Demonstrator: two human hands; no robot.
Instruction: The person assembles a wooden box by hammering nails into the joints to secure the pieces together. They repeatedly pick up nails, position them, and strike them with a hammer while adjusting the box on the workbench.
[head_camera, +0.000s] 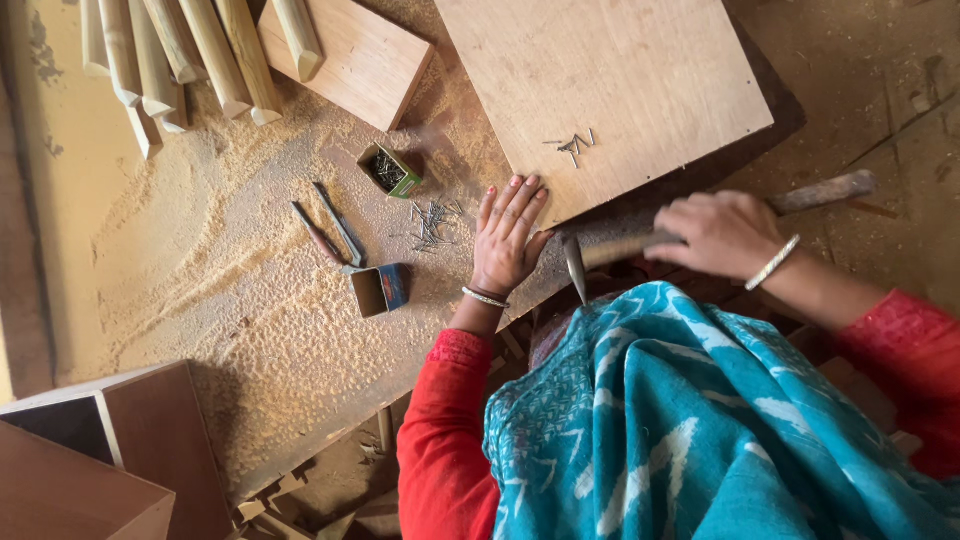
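Your right hand (718, 232) is clenched around the wooden handle of a hammer (640, 245), its head just off the near edge of the plywood board (610, 90). Your left hand (508, 238) lies flat and released on that edge, near loose nails (432, 222).

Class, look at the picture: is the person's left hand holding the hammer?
No: the left hand lies flat on the plywood board, while the right hand grips the hammer.

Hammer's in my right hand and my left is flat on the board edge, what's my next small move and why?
Probably lift the left hand to pick one thin nail from the small pile on the pale plywood board: the wooden-handled hammer is gripped in the right hand, but no nail is held.
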